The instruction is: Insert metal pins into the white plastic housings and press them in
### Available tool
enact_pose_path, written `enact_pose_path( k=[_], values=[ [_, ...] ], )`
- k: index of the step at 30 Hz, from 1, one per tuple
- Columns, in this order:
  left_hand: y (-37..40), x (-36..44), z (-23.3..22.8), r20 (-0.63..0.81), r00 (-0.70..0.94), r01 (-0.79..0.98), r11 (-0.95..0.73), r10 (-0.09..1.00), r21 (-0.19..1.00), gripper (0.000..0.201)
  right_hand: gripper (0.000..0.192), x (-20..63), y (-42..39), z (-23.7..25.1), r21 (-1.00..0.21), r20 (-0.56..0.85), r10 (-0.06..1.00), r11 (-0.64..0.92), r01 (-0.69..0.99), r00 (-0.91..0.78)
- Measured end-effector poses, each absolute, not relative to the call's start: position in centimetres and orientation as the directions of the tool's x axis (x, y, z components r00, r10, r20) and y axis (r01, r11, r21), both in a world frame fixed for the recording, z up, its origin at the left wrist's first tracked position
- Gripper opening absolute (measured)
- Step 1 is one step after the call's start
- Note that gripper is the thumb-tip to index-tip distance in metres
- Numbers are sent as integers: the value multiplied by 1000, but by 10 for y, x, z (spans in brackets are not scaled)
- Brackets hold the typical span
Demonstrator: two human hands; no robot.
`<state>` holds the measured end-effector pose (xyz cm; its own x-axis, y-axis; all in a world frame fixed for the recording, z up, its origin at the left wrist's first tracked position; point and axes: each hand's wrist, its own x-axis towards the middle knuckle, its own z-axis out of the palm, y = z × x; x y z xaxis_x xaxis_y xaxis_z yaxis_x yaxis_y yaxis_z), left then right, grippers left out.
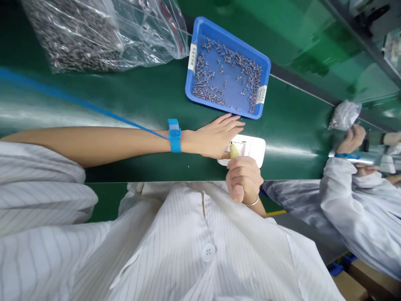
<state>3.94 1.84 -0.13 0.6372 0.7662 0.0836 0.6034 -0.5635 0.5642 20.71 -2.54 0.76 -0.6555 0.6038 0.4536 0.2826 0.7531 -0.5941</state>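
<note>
My left hand (217, 136) lies flat with fingers together on a white plastic part (252, 149) on the green belt, holding it down. A blue wrist strap (174, 135) with a blue cord circles that wrist. My right hand (244, 179) is curled in a fist just below the white part, its yellow-covered fingertip (234, 151) pressing on the part's near edge. Whether something small sits in that fist is hidden. Just beyond my left fingers stands a blue tray (264, 62) with several small metal parts scattered inside.
A clear plastic bag (94, 35) full of small metal parts lies at the far left of the green belt (125, 100). At the right, another person in a white coat (360, 209) works with a small bag (344, 115) above their hands.
</note>
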Motion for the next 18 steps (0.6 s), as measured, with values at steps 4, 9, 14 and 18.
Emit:
enact_pose_path(
  k=[4,9,14,18],
  values=[
    [21,35,6,57,606,551,-470,794,689,82,50,218,-31,25,-531,706,508,841,106,-494],
    [13,53,19,114,526,400,-364,843,841,76,53,232,-1,67,-324,770,505,837,441,-391],
    [-6,88,12,163,632,567,-596,758,569,105,36,219,94,75,-134,388,700,686,715,-599],
    [-12,80,31,90,652,528,-536,753,659,115,36,205,137,59,12,-28,754,657,754,-656]
  ],
)
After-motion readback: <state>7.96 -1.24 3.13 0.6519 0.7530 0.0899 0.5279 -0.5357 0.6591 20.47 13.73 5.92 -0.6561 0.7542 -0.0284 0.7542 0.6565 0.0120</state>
